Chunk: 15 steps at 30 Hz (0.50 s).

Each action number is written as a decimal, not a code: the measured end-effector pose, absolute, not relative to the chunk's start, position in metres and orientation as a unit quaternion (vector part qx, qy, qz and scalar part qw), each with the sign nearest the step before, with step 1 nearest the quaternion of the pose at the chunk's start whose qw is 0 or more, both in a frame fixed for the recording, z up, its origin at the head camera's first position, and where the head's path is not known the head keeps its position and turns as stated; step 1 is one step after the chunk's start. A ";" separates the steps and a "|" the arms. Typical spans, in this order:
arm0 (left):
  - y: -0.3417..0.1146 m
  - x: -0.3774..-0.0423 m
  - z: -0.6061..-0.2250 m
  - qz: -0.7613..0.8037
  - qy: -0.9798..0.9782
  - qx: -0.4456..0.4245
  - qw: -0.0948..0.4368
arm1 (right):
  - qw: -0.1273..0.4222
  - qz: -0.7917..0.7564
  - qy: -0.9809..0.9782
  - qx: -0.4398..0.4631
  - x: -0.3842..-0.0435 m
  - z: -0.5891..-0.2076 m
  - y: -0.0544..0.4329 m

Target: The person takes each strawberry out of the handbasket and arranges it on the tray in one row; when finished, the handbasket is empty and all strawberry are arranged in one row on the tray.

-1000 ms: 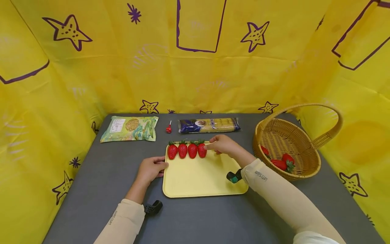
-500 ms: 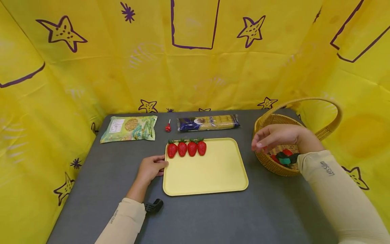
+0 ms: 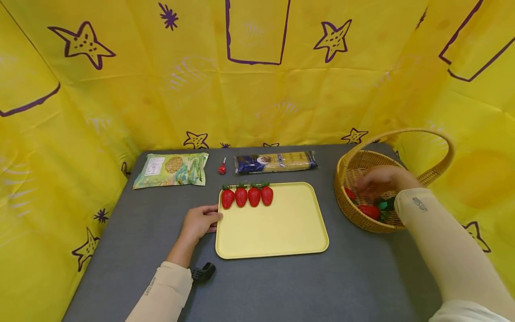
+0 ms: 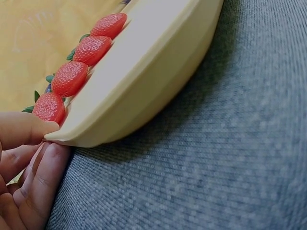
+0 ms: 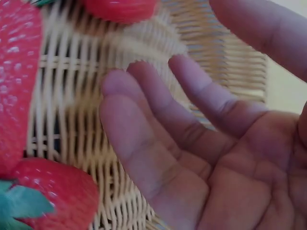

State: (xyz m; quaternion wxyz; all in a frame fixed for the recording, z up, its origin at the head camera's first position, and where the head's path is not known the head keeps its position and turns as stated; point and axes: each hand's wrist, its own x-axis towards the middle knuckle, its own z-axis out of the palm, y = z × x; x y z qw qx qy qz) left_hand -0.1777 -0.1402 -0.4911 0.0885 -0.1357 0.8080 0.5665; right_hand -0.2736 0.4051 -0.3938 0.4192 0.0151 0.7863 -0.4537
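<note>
Looks forward and down from head, sharing tray (image 3: 273, 228) with left wrist's close view and basket (image 5: 72, 120) with right wrist's.

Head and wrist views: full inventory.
Strawberries: four, red, tray's far edge
Other strawberries: three visible, red, basket
Tray: one, yellow, table centre
Basket: one, tan, table's right
Lollipop: one, red, behind tray
Packet: one, blue and gold, behind tray
Bag: one, green, back left
Table: one, grey, under tray
Backdrop: one, yellow, around table
Wrist devices: two, dark, wrists
Sleeves: two, beige, forearms
Shirt: one, white, bottom right
Left hand: one, pinching tray's edge
Right hand: one, inside basket
</note>
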 end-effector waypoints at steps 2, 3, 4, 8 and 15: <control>-0.140 -0.178 -0.491 0.569 0.806 -0.136 0.089 | 0.424 -0.445 0.789 0.021 -0.274 -0.398 0.401; -0.140 -0.178 -0.490 0.569 0.806 -0.136 0.089 | 0.425 -0.439 0.791 0.026 -0.273 -0.399 0.399; -0.140 -0.178 -0.490 0.570 0.806 -0.136 0.088 | 0.426 -0.435 0.793 0.031 -0.273 -0.399 0.396; -0.140 -0.178 -0.490 0.571 0.804 -0.137 0.088 | 0.442 -0.428 0.787 0.045 -0.272 -0.403 0.389; -0.140 -0.177 -0.491 0.568 0.806 -0.139 0.088 | 0.453 -0.421 0.784 0.053 -0.274 -0.411 0.382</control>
